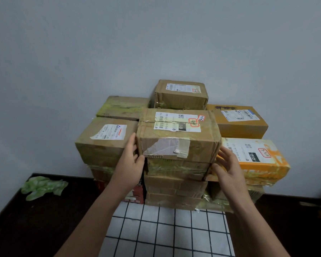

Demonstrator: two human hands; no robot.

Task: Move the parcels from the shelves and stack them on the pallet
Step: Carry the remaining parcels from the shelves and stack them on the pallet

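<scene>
Parcel (pixel 178 136) between the fingers (pixel 132 143) — left hand (pixel 131 160) touching.

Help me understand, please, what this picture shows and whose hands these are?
This is one picture from a camera worn on a person's head, looking forward and down. There is no machine: both bare hands are that person's. The left hand presses the left side of the front brown parcel; the right hand is open by its lower right corner, contact unclear. That parcel sits atop a stack of taped parcels against a white wall, on a white checked sheet. On the dark floor lies crumpled green plastic.
</scene>
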